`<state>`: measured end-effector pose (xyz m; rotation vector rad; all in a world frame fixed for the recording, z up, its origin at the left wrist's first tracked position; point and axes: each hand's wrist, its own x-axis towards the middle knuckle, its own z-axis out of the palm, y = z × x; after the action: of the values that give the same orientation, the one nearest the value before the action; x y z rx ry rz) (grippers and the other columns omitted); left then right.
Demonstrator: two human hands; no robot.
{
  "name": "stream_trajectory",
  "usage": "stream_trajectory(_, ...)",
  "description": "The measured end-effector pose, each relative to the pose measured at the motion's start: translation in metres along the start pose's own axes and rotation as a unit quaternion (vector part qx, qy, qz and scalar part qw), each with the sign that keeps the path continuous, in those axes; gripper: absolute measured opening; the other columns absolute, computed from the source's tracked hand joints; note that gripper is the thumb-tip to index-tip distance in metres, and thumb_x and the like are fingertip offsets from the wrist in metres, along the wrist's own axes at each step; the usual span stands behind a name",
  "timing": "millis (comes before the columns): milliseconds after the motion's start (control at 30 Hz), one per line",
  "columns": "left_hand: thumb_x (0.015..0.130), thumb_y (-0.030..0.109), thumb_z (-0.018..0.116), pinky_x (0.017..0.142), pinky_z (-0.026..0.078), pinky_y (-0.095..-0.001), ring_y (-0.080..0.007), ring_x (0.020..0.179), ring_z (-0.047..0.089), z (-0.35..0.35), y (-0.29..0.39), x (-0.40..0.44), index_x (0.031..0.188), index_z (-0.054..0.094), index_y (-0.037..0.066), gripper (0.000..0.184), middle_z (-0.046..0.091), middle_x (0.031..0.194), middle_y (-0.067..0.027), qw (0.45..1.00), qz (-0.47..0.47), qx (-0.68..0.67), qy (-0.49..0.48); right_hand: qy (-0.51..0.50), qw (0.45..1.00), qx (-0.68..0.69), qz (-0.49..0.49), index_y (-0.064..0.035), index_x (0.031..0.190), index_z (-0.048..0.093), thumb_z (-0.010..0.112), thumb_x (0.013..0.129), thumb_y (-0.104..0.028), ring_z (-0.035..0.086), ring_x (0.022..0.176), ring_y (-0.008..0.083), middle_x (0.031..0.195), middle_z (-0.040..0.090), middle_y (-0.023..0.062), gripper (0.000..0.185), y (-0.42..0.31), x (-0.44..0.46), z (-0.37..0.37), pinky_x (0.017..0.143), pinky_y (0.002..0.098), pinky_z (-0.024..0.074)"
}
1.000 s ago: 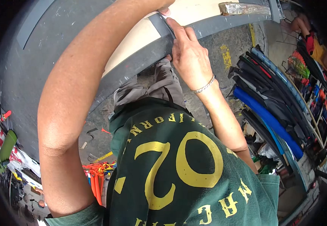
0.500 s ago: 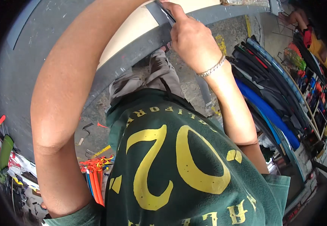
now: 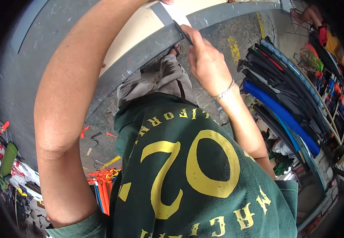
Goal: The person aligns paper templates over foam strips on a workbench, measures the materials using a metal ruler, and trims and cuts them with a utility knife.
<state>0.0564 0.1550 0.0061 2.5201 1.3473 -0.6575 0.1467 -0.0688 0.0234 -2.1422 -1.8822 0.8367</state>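
Note:
My right hand (image 3: 211, 65) is closed around a thin dark tool (image 3: 183, 33), which looks like a cutter knife. The tool's tip is at the near edge of the grey-bordered table (image 3: 150, 53), beside a white strip (image 3: 176, 12). A cream sheet (image 3: 134, 33) and a short grey piece (image 3: 161, 12) lie on the table left of the strip. Only a bit of my left hand (image 3: 167, 1) shows at the top edge, over the white strip. Its other fingers are out of view.
Long rolls of dark and blue material (image 3: 285, 109) lie on the right. Orange strips (image 3: 104, 190) hang at lower left, near a green roll (image 3: 8, 158). Another person's arm (image 3: 313, 18) shows at top right. My sandalled foot (image 3: 175, 50) is beneath the table edge.
My right hand has drawn the tool toward me and slightly right, to the table's near edge. More of the white strip is now visible, and my left arm has shifted slightly.

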Motion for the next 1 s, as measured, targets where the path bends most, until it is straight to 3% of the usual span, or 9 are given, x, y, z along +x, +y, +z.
stream_trajectory(200,0.075,0.042,0.090,0.118,0.033,-0.0633,-0.0565,0.141,0.040,-0.002,-0.008,0.002,0.146,0.043,-0.015,0.103,0.041,0.150,-0.0384,1.000,0.013,-0.023,-0.014,0.016,0.990,0.132,0.046,-0.0173,0.158,0.034,0.056,0.102,-0.013,0.059,0.127,0.0476,0.146,0.055,0.0267,0.061,0.021,-0.050,-0.010,0.103,0.0493,0.0514)
stream_trajectory(300,0.074,0.045,0.089,0.120,0.030,-0.0639,-0.0580,0.143,0.038,-0.004,-0.008,0.004,0.146,0.040,-0.016,0.106,0.039,0.150,-0.0410,0.999,-0.001,-0.035,-0.014,0.083,0.973,0.179,0.123,-0.0171,0.159,0.034,0.059,0.102,-0.017,0.059,0.130,0.0451,0.145,0.057,0.0263,0.062,0.040,-0.065,-0.021,0.106,0.0460,0.0498)
stream_trajectory(333,0.075,0.045,0.089,0.121,0.029,-0.0631,-0.0578,0.145,0.034,-0.009,-0.007,0.002,0.147,0.039,-0.015,0.107,0.038,0.152,-0.0400,0.999,-0.003,-0.041,-0.031,0.131,0.978,0.143,0.078,-0.0175,0.161,0.031,0.061,0.103,-0.020,0.070,0.110,0.0424,0.129,0.066,0.0248,0.065,0.058,-0.070,-0.015,0.093,0.0440,0.0543)
stream_trajectory(433,0.083,0.045,0.085,0.116,0.039,-0.0598,-0.0544,0.144,0.040,-0.007,-0.004,-0.004,0.149,0.038,-0.014,0.100,0.042,0.150,-0.0385,1.000,0.010,-0.012,0.009,0.078,0.970,0.131,0.187,-0.0049,0.111,0.069,0.073,0.095,-0.036,0.060,0.062,0.0344,0.074,0.062,0.0200,0.035,0.097,-0.086,-0.019,0.062,0.0426,0.0476)
stream_trajectory(467,0.077,0.052,0.088,0.120,0.027,-0.0661,-0.0630,0.144,0.031,-0.003,-0.009,0.006,0.150,0.034,-0.015,0.113,0.035,0.153,-0.0440,0.999,0.019,-0.027,-0.022,0.065,0.965,0.132,0.215,-0.0031,0.098,0.068,0.075,0.093,-0.039,0.061,0.063,0.0346,0.073,0.061,0.0202,0.037,0.101,-0.093,-0.021,0.062,0.0426,0.0476)
stream_trajectory(500,0.078,0.050,0.088,0.120,0.029,-0.0642,-0.0606,0.145,0.032,-0.006,-0.006,0.003,0.150,0.035,-0.015,0.111,0.036,0.153,-0.0427,1.000,0.013,-0.018,-0.011,0.055,0.959,0.132,0.244,-0.0013,0.084,0.067,0.077,0.091,-0.043,0.062,0.064,0.0349,0.071,0.060,0.0204,0.043,0.104,-0.102,-0.023,0.062,0.0425,0.0477)
stream_trajectory(767,0.070,0.044,0.094,0.123,0.029,-0.0603,-0.0602,0.148,0.027,-0.005,-0.009,0.000,0.158,0.028,-0.007,0.121,0.026,0.161,-0.0392,0.996,-0.008,-0.083,-0.005,0.041,0.926,0.297,0.230,-0.0041,0.092,0.070,0.074,0.094,-0.046,0.060,0.062,0.0254,0.070,0.065,0.0173,0.043,0.138,-0.144,0.036,0.063,0.0405,0.0486)
stream_trajectory(867,0.070,0.043,0.094,0.125,0.026,-0.0598,-0.0587,0.151,0.021,-0.006,-0.011,-0.007,0.160,0.026,-0.005,0.123,0.023,0.163,-0.0377,0.993,-0.013,-0.115,0.001,0.103,0.930,0.248,0.250,-0.0023,0.085,0.067,0.076,0.093,-0.046,0.057,0.056,0.0288,0.065,0.060,0.0178,0.045,0.125,-0.140,0.024,0.059,0.0412,0.0469)
stream_trajectory(1000,0.080,0.040,0.087,0.124,0.028,-0.0535,-0.0508,0.152,0.025,0.016,0.009,-0.045,0.158,0.033,0.000,0.103,0.031,0.162,-0.0315,0.914,0.006,-0.294,0.278,0.161,0.935,0.224,0.221,-0.0008,0.078,0.063,0.080,0.090,-0.042,0.046,0.053,0.0284,0.063,0.054,0.0193,0.046,0.154,-0.146,-0.001,0.056,0.0406,0.0447)
